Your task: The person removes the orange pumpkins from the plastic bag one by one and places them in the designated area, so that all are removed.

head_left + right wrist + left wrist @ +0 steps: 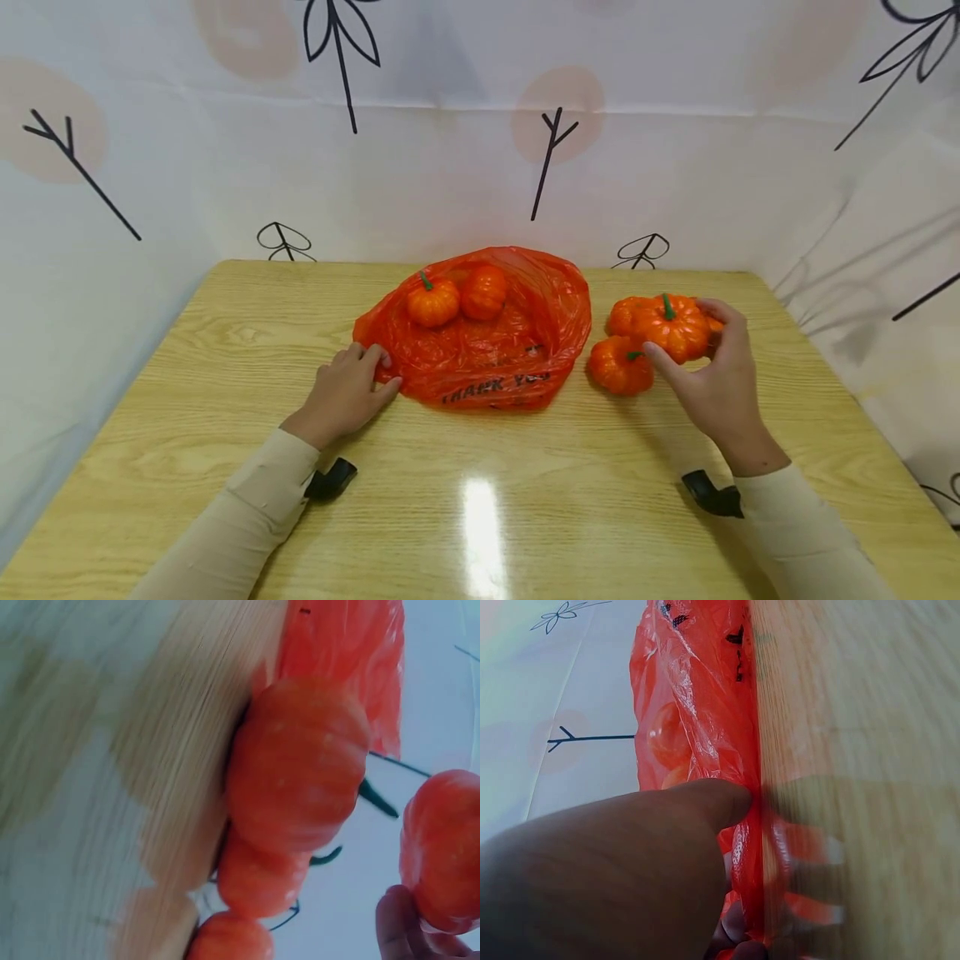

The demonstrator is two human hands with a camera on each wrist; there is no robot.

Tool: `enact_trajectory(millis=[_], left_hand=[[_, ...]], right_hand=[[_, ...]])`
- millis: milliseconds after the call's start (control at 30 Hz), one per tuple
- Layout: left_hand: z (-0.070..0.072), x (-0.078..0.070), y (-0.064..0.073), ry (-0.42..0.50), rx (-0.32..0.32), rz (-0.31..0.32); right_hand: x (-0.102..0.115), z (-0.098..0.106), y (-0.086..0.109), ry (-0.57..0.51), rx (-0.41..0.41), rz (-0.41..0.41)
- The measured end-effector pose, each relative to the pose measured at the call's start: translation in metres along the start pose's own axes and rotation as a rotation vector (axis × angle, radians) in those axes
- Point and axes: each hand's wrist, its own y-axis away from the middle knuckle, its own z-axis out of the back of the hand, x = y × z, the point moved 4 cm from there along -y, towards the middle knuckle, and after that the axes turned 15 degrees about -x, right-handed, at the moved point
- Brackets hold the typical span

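Observation:
An orange-red plastic bag (495,387) printed "THANK YOU" lies spread with its mouth open on the table. Inside it rest two small toy pumpkins, one (432,303) with its green stem up and another (483,292) beside it. My left hand (347,392) grips the bag's left edge, the thumb in front and the fingertips partly hidden by the plastic. To the right of the bag, my right hand (716,392) holds a pumpkin (671,329) between thumb and fingers, raised above the others. Just below it sits a pumpkin (296,765) nearest the right wrist camera.
Behind the nearest one, two more pumpkins stand in a row, a middle one (262,881) and a farther one (231,939). The wooden table (420,492) meets a patterned white cloth (450,183) at its back edge.

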Motion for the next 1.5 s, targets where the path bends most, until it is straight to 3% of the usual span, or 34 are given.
enact_trajectory(millis=[400,900,1500], left_hand=[[0.000,0.002,0.000,-0.003,-0.004,-0.008],[-0.001,0.002,0.000,-0.010,-0.006,-0.012],[-0.001,0.001,0.000,-0.006,-0.009,-0.013]], right_hand=[[-0.026,0.014,-0.003,0.180,0.166,-0.021],[-0.046,0.019,-0.006,0.254,0.255,-0.051],[-0.056,0.020,-0.007,0.317,0.321,-0.053]])
